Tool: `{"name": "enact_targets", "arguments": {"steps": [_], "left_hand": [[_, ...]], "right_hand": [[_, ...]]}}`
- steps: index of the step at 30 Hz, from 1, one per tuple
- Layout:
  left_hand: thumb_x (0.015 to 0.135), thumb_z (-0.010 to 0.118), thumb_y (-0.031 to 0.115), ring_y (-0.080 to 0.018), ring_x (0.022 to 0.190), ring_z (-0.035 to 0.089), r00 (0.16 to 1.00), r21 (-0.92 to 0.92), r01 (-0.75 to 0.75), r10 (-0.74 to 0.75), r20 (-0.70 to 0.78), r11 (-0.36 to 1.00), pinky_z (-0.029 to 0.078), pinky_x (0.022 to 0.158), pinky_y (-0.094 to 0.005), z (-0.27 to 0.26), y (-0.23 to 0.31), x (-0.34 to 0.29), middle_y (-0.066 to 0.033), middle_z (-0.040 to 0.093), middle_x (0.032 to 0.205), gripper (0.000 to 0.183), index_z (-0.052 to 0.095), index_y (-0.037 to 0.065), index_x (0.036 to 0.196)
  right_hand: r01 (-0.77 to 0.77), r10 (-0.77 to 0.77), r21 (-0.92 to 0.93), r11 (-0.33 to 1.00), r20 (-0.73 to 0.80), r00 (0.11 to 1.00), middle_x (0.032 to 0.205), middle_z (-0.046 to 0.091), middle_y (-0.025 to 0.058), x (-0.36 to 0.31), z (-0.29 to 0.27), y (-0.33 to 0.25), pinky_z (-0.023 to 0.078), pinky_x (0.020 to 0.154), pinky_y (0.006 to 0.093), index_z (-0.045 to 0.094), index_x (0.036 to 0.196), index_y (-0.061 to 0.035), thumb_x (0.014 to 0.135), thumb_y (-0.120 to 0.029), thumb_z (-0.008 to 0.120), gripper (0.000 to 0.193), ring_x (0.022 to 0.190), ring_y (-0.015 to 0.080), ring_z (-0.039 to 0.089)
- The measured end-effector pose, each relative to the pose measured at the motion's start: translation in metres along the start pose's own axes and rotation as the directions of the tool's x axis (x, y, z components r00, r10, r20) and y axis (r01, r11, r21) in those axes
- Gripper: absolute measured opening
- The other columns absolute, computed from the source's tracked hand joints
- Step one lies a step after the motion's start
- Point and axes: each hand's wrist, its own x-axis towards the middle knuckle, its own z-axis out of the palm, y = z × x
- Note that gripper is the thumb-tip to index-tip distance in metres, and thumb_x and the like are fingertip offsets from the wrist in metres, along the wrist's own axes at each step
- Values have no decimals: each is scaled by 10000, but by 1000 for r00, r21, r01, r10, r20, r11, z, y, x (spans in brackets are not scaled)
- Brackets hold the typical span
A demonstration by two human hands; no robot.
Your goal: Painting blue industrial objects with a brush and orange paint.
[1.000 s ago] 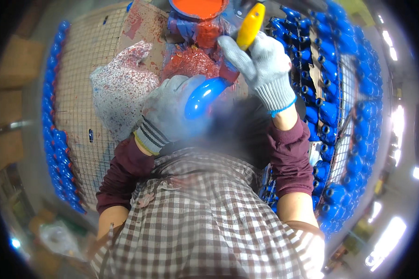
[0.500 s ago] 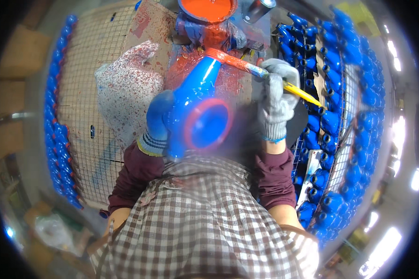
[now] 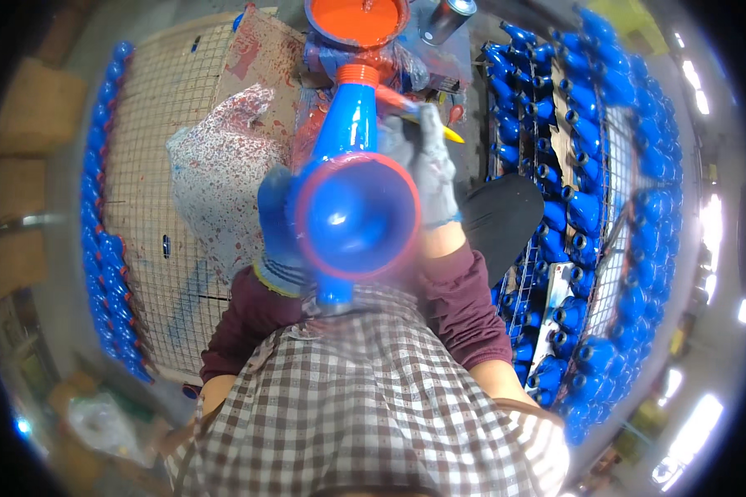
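Observation:
My left hand (image 3: 276, 203), in a blue glove with a striped cuff, grips a glossy blue hollow part (image 3: 348, 124). Its wide round mouth has a red rim and faces up toward me; its narrow neck points away and ends in an orange-red ribbed collar. A short blue stub sticks out at the near end. My right hand (image 3: 433, 170), in a pale grey glove, is closed on a paintbrush (image 3: 452, 134) with a yellow handle. The red-smeared end of the brush lies at the neck's right side, just below the collar; whether it touches is hidden.
Beyond the neck stands a bowl (image 3: 310, 18) of orange-red paint, with a dark can (image 3: 449, 20) to its right. A red-speckled whitish sheet (image 3: 215, 161) lies on wire mesh (image 3: 153, 116) at left. Rows of similar blue parts line the left side (image 3: 112, 282) and right racks (image 3: 584, 219).
The blue part has turned so its neck points straight away and its mouth faces me more squarely. My right hand and the brush have moved left, close against the neck.

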Motion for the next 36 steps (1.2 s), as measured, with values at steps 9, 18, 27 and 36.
{"name": "enact_targets", "arguments": {"steps": [9, 18, 27, 36], "left_hand": [[612, 803, 291, -315, 1034, 595, 952, 759, -304, -205, 226, -576, 501, 871, -401, 103, 33, 25, -160, 563, 1170, 843, 443, 44, 1333], [598, 786, 261, -296, 842, 606, 899, 526, -434, -315, 304, -731, 526, 713, -406, 97, 29, 30, -118, 573, 988, 728, 514, 67, 1245], [686, 758, 281, -264, 952, 630, 963, 884, -255, -189, 194, -392, 521, 824, -355, 81, 37, 31, -166, 596, 1109, 749, 454, 12, 1316], [918, 525, 381, -157, 866, 638, 942, 305, 277, -196, -271, 911, 531, 778, -269, 45, 24, 15, -87, 655, 989, 417, 591, 45, 1155]], "right_hand": [[460, -332, -749, 476, 331, 883, 743, 657, 40, -4, 44, -110, 491, 622, 247, 666, 905, -22, 869, -271, 705, 254, 630, 118, 600], [733, -85, -626, -267, 772, 629, 753, 643, 106, 2, 69, -101, 506, 540, 376, 650, 916, -97, 837, -379, 681, 294, 621, 308, 639], [799, -58, -477, -366, 868, 492, 805, 645, 51, -26, 65, -102, 492, 567, 310, 651, 814, -136, 719, -184, 803, 186, 669, 234, 635], [861, -351, -506, 52, 798, 490, 844, 653, 88, -18, 37, -96, 515, 721, 358, 633, 925, -73, 719, -40, 774, 252, 787, 271, 636]]}}
